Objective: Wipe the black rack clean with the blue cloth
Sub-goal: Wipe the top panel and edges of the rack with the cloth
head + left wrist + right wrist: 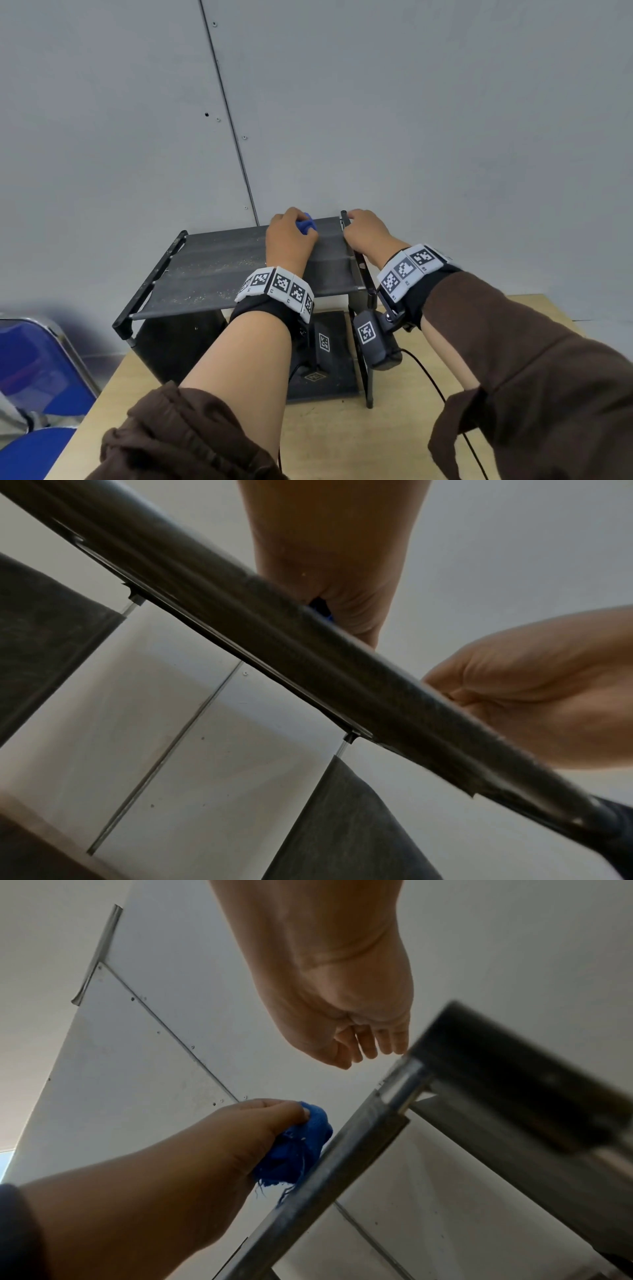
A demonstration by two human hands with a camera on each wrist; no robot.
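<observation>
The black rack (212, 270) stands on a wooden table against the wall, and pale dust speckles its fabric top shelf. My left hand (291, 240) rests on the far right part of that shelf and grips the bunched blue cloth (306, 226). In the right wrist view the blue cloth (298, 1145) bulges out of the left hand (205, 1150) beside a metal rail (329, 1172). My right hand (363, 229) curls over the far end of the rack's right side rail (359, 270). From the left wrist, only a sliver of cloth (320, 607) shows behind the rack's bar (308, 647).
A grey panelled wall (411, 120) rises directly behind the rack. A blue chair (34, 370) stands left of the table (342, 442). The rack's lower shelf (339, 377) lies under my wrists. A black cable (438, 387) runs across the table on the right.
</observation>
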